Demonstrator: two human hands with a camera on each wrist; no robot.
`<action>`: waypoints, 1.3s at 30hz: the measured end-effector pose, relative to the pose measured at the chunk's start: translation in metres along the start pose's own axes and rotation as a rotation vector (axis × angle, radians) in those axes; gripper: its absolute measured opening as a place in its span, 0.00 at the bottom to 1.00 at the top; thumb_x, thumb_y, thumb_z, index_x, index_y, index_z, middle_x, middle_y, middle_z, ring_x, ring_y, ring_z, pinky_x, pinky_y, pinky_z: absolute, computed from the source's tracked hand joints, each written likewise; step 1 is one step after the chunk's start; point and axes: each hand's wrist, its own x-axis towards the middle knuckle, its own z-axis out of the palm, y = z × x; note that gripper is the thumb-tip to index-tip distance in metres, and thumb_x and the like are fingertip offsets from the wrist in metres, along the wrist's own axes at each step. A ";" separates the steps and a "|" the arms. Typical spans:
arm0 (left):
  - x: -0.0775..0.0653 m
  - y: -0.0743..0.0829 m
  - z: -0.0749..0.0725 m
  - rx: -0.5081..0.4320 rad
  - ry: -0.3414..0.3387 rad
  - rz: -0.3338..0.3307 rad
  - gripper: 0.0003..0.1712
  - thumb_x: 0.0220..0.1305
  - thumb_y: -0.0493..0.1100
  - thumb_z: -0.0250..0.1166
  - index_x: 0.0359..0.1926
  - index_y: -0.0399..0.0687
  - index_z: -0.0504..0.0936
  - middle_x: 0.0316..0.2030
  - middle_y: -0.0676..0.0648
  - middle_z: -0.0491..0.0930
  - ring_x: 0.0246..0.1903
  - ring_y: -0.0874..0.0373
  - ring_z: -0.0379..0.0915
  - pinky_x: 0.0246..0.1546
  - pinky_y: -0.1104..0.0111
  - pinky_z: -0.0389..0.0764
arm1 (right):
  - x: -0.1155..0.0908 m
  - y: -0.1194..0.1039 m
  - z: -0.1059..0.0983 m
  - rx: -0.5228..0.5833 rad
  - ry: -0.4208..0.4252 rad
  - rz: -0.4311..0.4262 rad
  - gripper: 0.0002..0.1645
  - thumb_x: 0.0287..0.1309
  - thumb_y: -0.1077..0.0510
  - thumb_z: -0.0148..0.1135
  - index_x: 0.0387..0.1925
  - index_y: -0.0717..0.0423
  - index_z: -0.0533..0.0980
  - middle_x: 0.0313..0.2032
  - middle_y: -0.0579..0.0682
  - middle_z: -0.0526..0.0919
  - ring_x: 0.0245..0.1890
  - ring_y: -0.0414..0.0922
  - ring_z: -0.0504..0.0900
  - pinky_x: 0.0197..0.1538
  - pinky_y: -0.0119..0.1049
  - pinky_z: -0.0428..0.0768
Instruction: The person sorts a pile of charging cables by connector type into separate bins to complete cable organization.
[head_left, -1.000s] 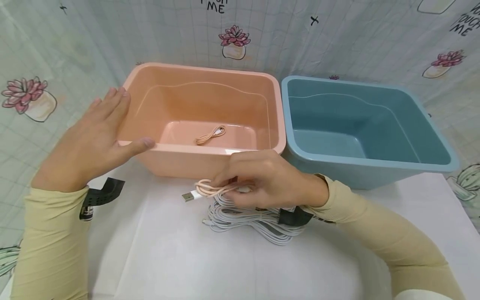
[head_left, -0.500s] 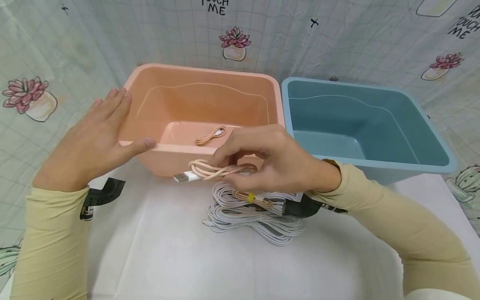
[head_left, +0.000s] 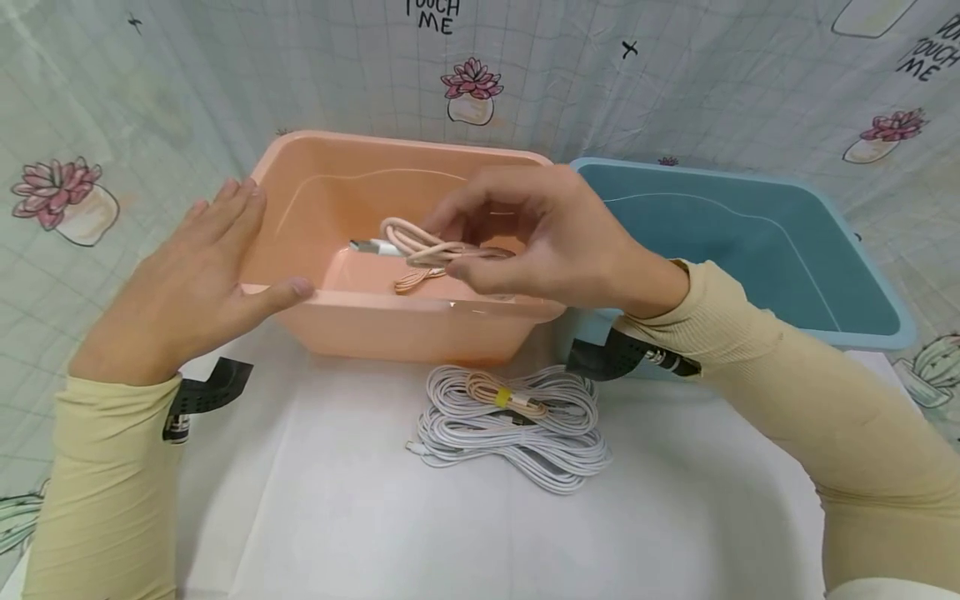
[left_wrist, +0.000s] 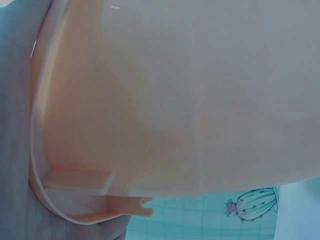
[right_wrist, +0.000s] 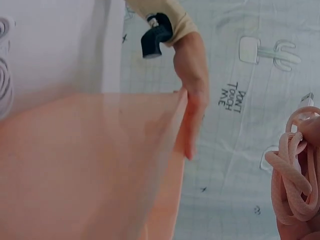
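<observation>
My right hand [head_left: 555, 237] pinches a coiled peach USB cable [head_left: 423, 244] between thumb and fingers, above the peach bin [head_left: 405, 325]. Its white plug with a metal tip points left. In the right wrist view the looped cable [right_wrist: 295, 175] shows close up at the right edge. My left hand [head_left: 187, 279] rests with straight fingers on the left rim of the peach bin, thumb over its front corner. Inside that bin another coiled peach cable [head_left: 411, 282] lies on the floor, partly hidden by the held one. The left wrist view shows mostly the bin's outer wall [left_wrist: 150, 110].
To the right stands a blue bin [head_left: 750, 250] beside the peach one. On the white table [head_left: 360, 500], in front of the bins, lies a pile of coiled white cables [head_left: 517, 450] with a peach cable [head_left: 487, 390] with a yellow tie on top. A patterned curtain [head_left: 337, 67] hangs behind.
My right hand has lifted the peach USB cable from above the pile, up and over the front rim of the peach bin. My left hand stays on the rim.
</observation>
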 end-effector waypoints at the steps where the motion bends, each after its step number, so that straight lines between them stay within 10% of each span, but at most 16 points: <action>1: 0.000 0.000 0.000 0.000 -0.002 0.000 0.60 0.70 0.71 0.56 0.83 0.42 0.37 0.84 0.45 0.34 0.85 0.46 0.26 0.86 0.55 0.30 | 0.002 0.001 -0.002 -0.005 0.007 0.010 0.15 0.53 0.75 0.68 0.44 0.66 0.84 0.40 0.53 0.87 0.37 0.49 0.82 0.45 0.36 0.87; 39: 0.000 0.000 0.000 0.012 0.014 0.013 0.60 0.69 0.71 0.57 0.83 0.42 0.39 0.84 0.44 0.36 0.85 0.46 0.29 0.86 0.54 0.33 | 0.077 0.053 -0.048 -0.251 0.080 0.216 0.12 0.59 0.64 0.70 0.46 0.54 0.86 0.38 0.45 0.86 0.39 0.44 0.85 0.51 0.32 0.85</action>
